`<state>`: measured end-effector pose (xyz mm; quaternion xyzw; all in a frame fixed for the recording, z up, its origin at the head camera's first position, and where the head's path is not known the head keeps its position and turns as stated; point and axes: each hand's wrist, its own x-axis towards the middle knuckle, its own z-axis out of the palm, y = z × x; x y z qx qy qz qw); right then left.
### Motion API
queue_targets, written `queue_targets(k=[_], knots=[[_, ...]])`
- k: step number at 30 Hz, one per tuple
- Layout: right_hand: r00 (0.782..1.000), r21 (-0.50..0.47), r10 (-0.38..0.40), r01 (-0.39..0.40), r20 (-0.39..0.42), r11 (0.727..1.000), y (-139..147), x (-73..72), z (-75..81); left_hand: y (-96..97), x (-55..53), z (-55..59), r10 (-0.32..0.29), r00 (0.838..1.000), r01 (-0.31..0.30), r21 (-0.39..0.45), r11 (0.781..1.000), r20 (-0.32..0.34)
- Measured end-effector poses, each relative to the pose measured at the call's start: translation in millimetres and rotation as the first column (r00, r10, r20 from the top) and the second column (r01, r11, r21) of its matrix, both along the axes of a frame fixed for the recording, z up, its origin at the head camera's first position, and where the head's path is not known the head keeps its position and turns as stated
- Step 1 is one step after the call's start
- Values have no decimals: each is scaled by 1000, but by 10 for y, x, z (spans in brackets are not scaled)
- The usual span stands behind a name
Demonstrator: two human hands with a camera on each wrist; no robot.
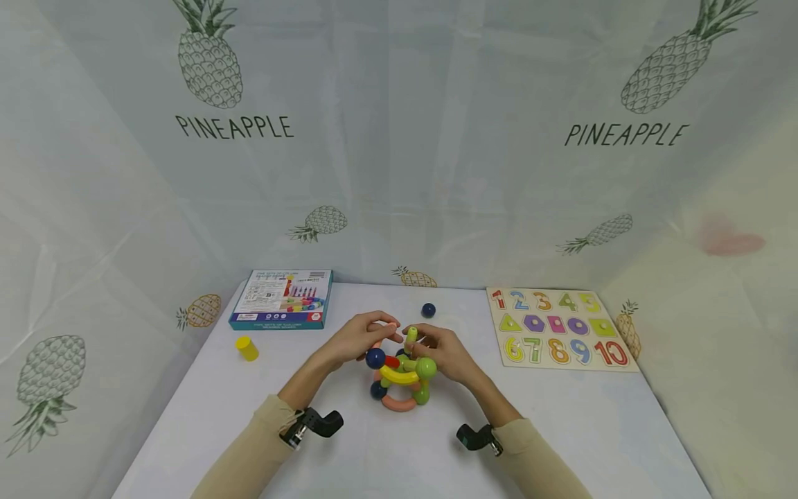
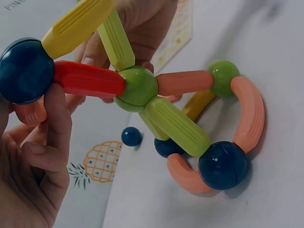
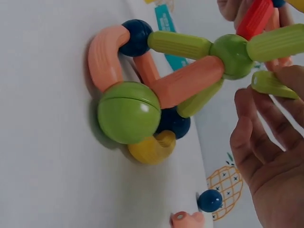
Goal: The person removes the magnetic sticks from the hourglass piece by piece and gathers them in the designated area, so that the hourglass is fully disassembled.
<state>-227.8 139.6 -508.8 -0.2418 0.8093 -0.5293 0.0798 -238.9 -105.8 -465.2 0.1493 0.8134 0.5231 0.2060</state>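
A magnetic stick-and-ball structure [image 1: 399,378] stands on the table, built of blue and green balls with straight and curved sticks. Around its central green ball [image 2: 137,88], red, salmon-pink and light-green sticks spread outward. My left hand [image 1: 360,337] is at the upper left side, its fingers holding a salmon-pink stick [image 2: 31,113] beside a blue ball [image 2: 26,71]. On the other side, my right hand [image 1: 445,352] pinches a light-green stick [image 3: 273,84] with its fingertips, near the top of the structure. The stick's far end is hidden by the fingers.
A loose blue ball [image 1: 428,310] lies behind the hands, near a salmon-pink piece [image 3: 187,219]. At back left are a toy box [image 1: 280,299] and a yellow cylinder [image 1: 246,348]. A number puzzle board [image 1: 561,329] lies at right. A pineapple-print curtain [image 1: 424,173] hangs behind.
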Motion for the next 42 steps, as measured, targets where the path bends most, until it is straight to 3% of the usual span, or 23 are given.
queue_targets(k=[6, 10, 18, 26, 42], knots=[[996, 22, -92, 92, -8, 995, 179, -25, 44, -2, -2, 2, 0, 1000, 0, 14, 1000, 5], [992, 40, -118, 117, 49, 992, 406, -24, 35, -11, -7, 10, 1, 1000, -1, 17, 1000, 10], [968, 127, -34, 3, 249, 992, 784, 127, -139, -30, -14, 48, -11, 1000, 10, 21, 1000, 9], [933, 181, -1, -69, 360, 981, 875, 321, -333, -12, -1, 21, -17, 1000, 17, 39, 999, 12], [953, 247, -35, -42, 301, 968, 808, 372, -374, -23, -4, -17, -4, 1000, 3, 24, 1000, 19]])
